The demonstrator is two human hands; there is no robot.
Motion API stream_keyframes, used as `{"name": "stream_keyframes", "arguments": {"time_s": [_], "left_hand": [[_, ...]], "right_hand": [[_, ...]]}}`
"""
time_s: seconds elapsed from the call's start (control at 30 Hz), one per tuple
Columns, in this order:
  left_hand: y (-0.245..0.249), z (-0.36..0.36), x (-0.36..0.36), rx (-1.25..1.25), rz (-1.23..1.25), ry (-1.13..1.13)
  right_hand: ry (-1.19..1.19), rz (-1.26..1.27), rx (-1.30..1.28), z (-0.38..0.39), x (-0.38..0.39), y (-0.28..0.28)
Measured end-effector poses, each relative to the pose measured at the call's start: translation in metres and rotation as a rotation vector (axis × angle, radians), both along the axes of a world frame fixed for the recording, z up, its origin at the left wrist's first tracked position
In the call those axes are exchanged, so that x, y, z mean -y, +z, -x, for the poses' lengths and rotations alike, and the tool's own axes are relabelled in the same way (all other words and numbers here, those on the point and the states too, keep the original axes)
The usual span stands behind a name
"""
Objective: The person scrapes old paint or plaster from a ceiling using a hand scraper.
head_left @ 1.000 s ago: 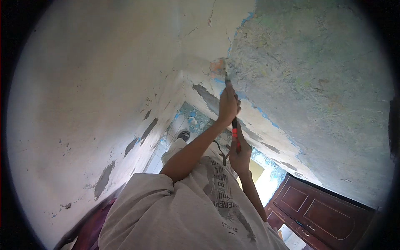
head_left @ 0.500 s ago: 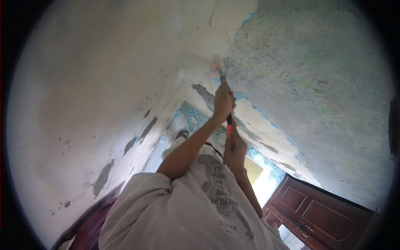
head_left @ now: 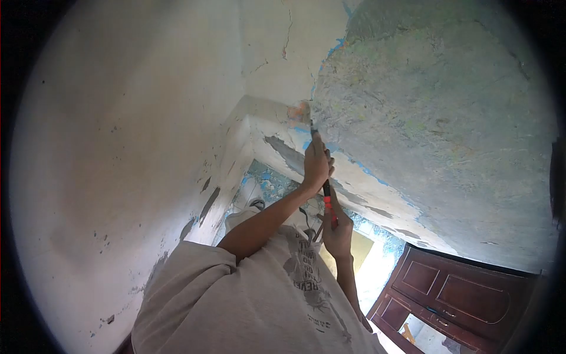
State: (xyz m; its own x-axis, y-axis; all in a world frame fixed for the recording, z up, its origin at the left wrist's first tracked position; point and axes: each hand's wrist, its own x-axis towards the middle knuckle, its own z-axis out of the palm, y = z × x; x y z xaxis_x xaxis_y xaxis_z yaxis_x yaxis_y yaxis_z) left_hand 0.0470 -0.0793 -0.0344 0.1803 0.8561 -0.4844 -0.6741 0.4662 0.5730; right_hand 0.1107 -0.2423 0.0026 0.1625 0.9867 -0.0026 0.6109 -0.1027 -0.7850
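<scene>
- Tool (head_left: pixel 328 202): slanting up the wall (head_left: pixel 424 124), tip near the orange patch (head_left: pixel 298 112); tip shape probably flat, though blurred.
- Left hand (head_left: pixel 316 166): fingers wrapped around the upper shaft.
- Right hand (head_left: pixel 338 237): fingers gripping the lower handle.
- Patch: coating gone.

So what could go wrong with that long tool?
The tool might slip, and the left hand, its grip close to the working end, could scrape on the rough wall. Bits might also break off around the chipped orange patch and drop toward the floor.
</scene>
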Motion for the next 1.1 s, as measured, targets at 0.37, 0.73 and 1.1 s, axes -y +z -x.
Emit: {"name": "stream_keyframes", "arguments": {"time_s": [0.37, 0.73, 1.1], "left_hand": [[-0.020, 0.002, 0.002, 0.074, -0.077, -0.084], [-0.020, -0.006, 0.011, 0.118, -0.047, -0.072], [-0.005, -0.005, 0.003, 0.185, 0.036, -0.053]], "right_hand": [[-0.094, 0.163, -0.002, 0.013, -0.001, 0.017], [-0.089, 0.079, 0.019, 0.002, 0.004, 0.023], [-0.035, 0.128, 0.115, 0.016, -0.007, 0.071]]}}
